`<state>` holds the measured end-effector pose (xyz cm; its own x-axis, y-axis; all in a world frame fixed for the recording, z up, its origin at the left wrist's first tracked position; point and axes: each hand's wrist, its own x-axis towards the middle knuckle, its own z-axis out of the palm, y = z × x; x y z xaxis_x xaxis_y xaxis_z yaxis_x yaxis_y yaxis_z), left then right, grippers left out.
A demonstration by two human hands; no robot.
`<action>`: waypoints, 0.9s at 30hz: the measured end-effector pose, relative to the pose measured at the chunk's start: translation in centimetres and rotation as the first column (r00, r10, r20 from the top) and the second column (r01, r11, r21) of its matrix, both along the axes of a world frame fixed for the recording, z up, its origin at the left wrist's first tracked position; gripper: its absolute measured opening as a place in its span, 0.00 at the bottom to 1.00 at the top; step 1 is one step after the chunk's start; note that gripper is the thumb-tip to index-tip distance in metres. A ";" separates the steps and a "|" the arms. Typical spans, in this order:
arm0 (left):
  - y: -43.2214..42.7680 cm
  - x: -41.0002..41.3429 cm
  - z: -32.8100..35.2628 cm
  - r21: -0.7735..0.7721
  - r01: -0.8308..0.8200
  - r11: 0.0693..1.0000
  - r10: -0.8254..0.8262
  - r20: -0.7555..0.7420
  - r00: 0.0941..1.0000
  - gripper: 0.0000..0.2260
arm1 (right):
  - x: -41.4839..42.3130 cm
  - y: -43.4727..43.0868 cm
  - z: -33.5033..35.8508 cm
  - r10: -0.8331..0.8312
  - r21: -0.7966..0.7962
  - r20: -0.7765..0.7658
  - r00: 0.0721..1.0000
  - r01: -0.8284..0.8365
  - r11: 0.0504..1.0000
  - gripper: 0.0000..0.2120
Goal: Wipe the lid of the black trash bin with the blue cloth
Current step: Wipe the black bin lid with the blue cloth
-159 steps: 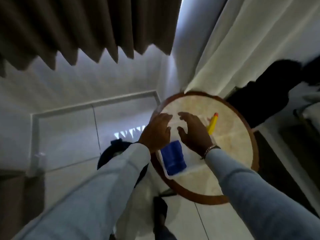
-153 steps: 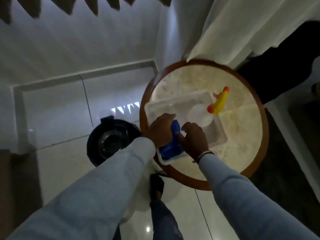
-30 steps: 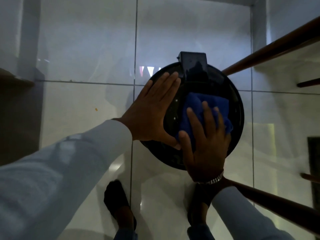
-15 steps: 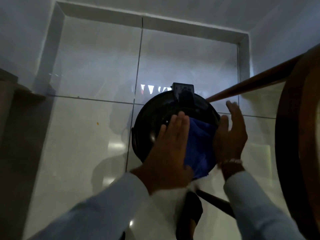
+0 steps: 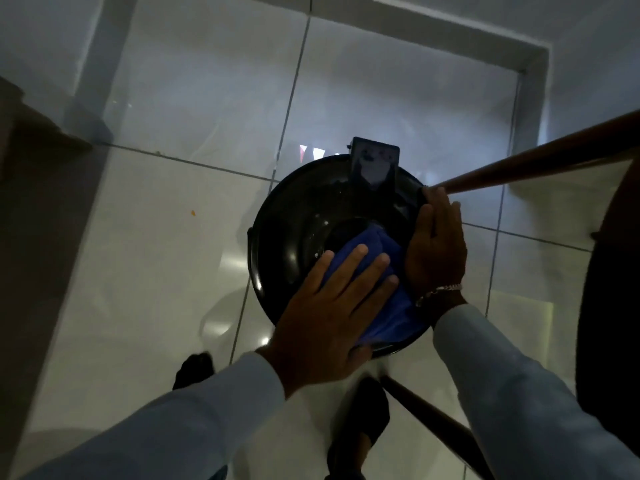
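Left hand (image 5: 329, 306) flat, fingers spread, pressing the blue cloth (image 5: 377, 289) onto the bin lid (image 5: 294, 230), right hand (image 5: 434, 247) open-palmed bracing the rim: sweep firm overlapping circles.

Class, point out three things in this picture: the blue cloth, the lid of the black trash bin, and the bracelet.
blue cloth (image 5: 388, 315), head view, its lower fold.
lid (image 5: 294, 233), head view, bare glossy left part.
bracelet (image 5: 438, 292), head view, chain at the right wrist.
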<state>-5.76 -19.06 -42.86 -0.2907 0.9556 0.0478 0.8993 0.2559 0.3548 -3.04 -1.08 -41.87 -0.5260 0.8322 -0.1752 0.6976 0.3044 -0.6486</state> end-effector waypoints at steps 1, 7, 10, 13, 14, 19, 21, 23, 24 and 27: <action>-0.4 -0.3 -0.1 0.010 -0.015 1.000 0.015 0.001 1.000 0.33 | 0.0 0.1 -0.1 0.004 0.008 -0.007 1.000 -0.004 1.000 0.23; -1.4 -1.2 -0.2 0.116 -0.165 0.979 0.164 0.020 0.986 0.28 | 0.1 0.4 -0.5 0.015 -0.026 -0.030 0.999 -0.015 1.000 0.26; -2.6 -2.6 -0.4 0.123 -0.234 0.964 0.232 0.029 0.972 0.31 | 0.1 0.4 -0.7 0.011 0.001 -0.033 0.999 -0.011 1.000 0.24; -2.8 -3.7 -0.4 0.128 -0.278 0.952 0.264 0.116 0.957 0.32 | 0.1 0.3 -1.1 0.024 0.041 -0.026 0.999 -0.023 0.999 0.24; -2.5 -3.9 -0.2 0.142 -0.301 0.943 0.278 0.161 0.947 0.32 | 0.2 0.3 -1.2 0.026 0.051 -0.026 0.999 -0.025 0.998 0.24; -0.4 -4.0 1.3 0.188 -0.540 0.820 0.430 0.420 0.799 0.29 | 0.1 0.2 -1.2 0.047 0.083 -0.008 0.999 -0.046 0.996 0.24; 0.7 -3.6 2.4 0.124 -0.576 0.808 0.479 0.433 0.764 0.32 | 0.0 0.2 -1.1 0.048 0.093 -0.003 0.999 -0.047 0.995 0.24; 1.9 -4.0 3.5 0.088 -0.578 0.811 0.499 0.412 0.762 0.32 | 0.1 0.2 -1.1 0.046 0.099 0.009 0.999 -0.047 0.994 0.24; 2.7 -4.6 3.8 0.071 -0.572 0.817 0.506 0.387 0.771 0.32 | 0.0 0.2 -1.0 0.049 0.099 0.019 0.999 -0.051 0.994 0.24; 5.4 -7.1 3.2 -0.111 -0.504 0.856 0.516 0.194 0.834 0.32 | -0.1 0.3 -1.0 0.073 0.116 0.039 0.997 -0.077 0.990 0.24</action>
<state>-12.81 -13.69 -39.61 -0.7350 0.6681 -0.1160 0.5421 0.6816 0.4915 -3.19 -0.81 -42.86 -0.5834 0.8063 -0.0981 0.6910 0.4292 -0.5816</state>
